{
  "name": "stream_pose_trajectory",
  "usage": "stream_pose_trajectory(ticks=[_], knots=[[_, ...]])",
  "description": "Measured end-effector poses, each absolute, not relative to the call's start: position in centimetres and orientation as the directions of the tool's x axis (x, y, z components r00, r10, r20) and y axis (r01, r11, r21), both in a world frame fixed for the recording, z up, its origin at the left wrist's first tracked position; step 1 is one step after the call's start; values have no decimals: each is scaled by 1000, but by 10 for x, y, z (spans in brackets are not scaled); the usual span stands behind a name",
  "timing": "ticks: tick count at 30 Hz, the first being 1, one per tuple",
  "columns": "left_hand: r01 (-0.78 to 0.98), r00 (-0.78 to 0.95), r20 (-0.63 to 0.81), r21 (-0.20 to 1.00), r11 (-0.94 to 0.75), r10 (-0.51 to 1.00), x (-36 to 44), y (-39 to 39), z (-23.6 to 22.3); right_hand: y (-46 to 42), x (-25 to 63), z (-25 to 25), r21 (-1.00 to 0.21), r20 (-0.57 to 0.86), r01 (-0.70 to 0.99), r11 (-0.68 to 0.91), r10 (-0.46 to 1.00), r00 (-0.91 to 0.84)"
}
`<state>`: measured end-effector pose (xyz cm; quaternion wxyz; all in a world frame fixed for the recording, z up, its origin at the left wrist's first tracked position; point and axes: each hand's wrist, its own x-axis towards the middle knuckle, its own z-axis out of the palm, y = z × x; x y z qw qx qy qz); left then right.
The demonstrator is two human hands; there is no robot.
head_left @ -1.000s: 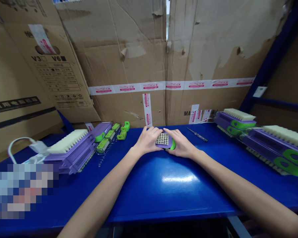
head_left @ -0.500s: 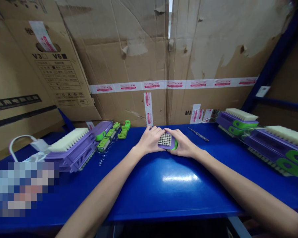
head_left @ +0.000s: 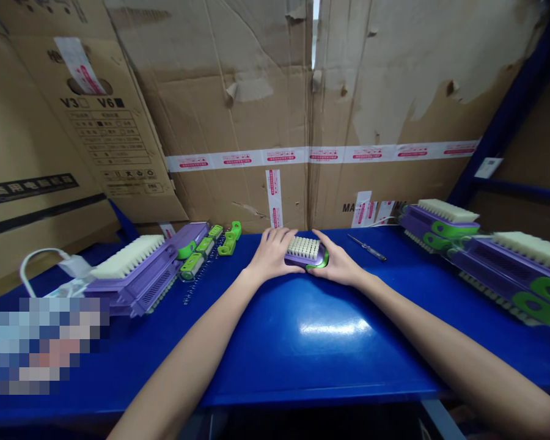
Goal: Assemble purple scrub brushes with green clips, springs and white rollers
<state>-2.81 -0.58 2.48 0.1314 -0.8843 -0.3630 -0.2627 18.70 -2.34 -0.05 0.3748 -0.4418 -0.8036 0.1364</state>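
Observation:
Between my hands is a purple brush [head_left: 304, 249] with rows of cream bristle tufts facing up and a green end piece on its right. My left hand [head_left: 274, 253] is wrapped over the left end, which its fingers partly hide. At the green end, my right hand [head_left: 338, 261] grips with thumb and fingers. The brush is at the middle of the blue table [head_left: 321, 342], bristles tilted a little towards me. Whether its underside touches the tabletop cannot be made out.
Purple brushes [head_left: 128, 269] stand stacked on the left, by a white cable [head_left: 36, 252]. Beside them lie green pieces [head_left: 204, 247], small springs [head_left: 197, 284] and green brackets [head_left: 230, 238]. A screwdriver [head_left: 367, 247] lies right of my hands. More brushes [head_left: 508, 263] stand far right. Cardboard [head_left: 238, 110] walls the back.
The brush has tipped between my hands: its bristles faced me more and now point more upward. My left hand's fingers have shifted on it, showing more of its top.

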Motion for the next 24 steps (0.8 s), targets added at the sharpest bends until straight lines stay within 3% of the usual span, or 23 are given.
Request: stream_pose_trajectory(ticks=[4, 9, 24], knots=[[772, 478, 499, 154, -616, 723, -39, 4, 15, -21, 192, -1, -664, 376, 600, 446, 893, -247], [773, 422, 376, 327, -544, 825, -43, 10, 6, -19, 194, -2, -692, 359, 586, 423, 905, -230], [719, 402, 418, 407, -563, 815, -42, 14, 4, -20, 197, 0, -656, 340, 626, 421, 906, -253]])
